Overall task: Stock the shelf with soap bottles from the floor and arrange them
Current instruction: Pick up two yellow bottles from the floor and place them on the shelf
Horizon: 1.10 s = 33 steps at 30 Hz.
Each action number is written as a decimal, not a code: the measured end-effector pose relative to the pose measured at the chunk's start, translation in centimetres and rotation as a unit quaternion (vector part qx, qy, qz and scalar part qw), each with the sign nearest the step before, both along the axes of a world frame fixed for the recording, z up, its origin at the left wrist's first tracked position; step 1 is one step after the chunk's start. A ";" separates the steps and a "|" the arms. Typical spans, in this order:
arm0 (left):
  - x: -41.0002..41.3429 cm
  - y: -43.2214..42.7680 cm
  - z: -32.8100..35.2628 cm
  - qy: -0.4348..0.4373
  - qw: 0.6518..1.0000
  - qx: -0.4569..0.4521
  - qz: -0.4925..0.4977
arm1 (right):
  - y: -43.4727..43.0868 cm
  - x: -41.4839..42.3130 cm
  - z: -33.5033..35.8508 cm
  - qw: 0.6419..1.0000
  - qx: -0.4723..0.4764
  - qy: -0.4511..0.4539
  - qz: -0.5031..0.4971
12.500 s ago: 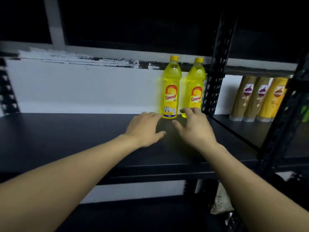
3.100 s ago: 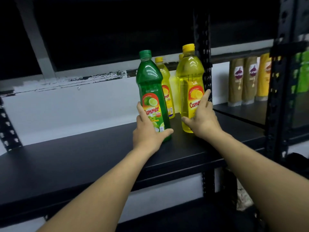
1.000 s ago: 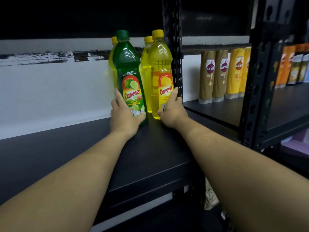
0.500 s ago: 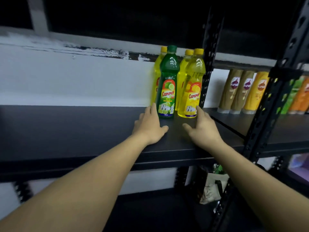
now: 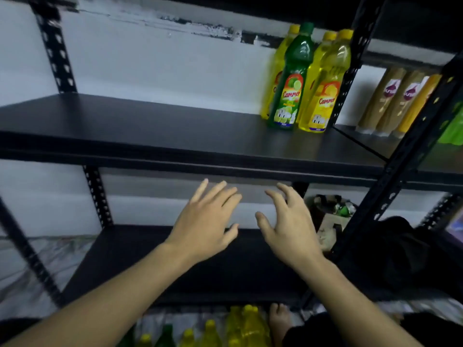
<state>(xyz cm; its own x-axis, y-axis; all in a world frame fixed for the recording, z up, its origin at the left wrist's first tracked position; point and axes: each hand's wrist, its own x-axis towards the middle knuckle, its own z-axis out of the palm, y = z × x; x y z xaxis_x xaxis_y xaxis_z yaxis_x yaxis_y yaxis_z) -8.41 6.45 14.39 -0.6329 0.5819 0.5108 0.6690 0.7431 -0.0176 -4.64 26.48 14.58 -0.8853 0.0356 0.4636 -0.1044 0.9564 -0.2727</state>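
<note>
Head view. Shelf point(image 5: 150, 126): black, with four soap bottles stood upright at its right end, close to the post point(image 5: 349, 71). Front row: green bottle point(image 5: 290, 88) and yellow bottle point(image 5: 323, 96), side by side, labels outward. Rear bottles point(image 5: 276, 71): two, yellow, directly behind the front pair. Floor bottles point(image 5: 240, 326): a cluster of yellow and green caps at the bottom edge, beside a bare foot point(image 5: 279, 319). Left hand point(image 5: 205, 226): empty, fingers straight and spread, in the air below the shelf's front edge. Right hand point(image 5: 290, 229): empty, fingers spread and slightly bent, just beside the left, touching nothing. Adjoining bay: shampoo bottles point(image 5: 390, 96), not part of the job. Step, as judged: between loads, both hands free. The next move would call for reaching down to the floor bottles, gripping one per hand, and standing them left of the green bottle.
</note>
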 end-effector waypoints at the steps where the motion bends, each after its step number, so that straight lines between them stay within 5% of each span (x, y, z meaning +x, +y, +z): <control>1: 0.6 -1.0 -1.2 -0.034 0.999 -0.012 0.021 | -0.8 0.3 -1.2 1.000 0.001 -0.027 0.007; 9: 2.4 -6.7 -11.2 -0.239 0.948 -0.172 0.123 | -4.9 0.6 -12.1 0.957 0.055 -0.280 0.055; 17: 4.3 -10.0 -22.4 -0.384 0.887 -0.195 0.164 | -4.6 1.7 -23.6 0.887 0.029 -0.459 0.033; 21: 6.0 -11.5 -28.7 -0.483 0.829 -0.190 0.209 | -3.6 3.5 -29.3 0.848 -0.018 -0.529 0.003; 27: 8.2 -14.3 -36.3 -0.597 0.719 -0.152 0.322 | 0.6 6.8 -35.7 0.829 -0.046 -0.548 -0.102; 33: 6.4 -13.6 -39.6 -0.616 0.679 -0.054 0.395 | 2.4 6.5 -38.9 0.825 -0.032 -0.557 -0.093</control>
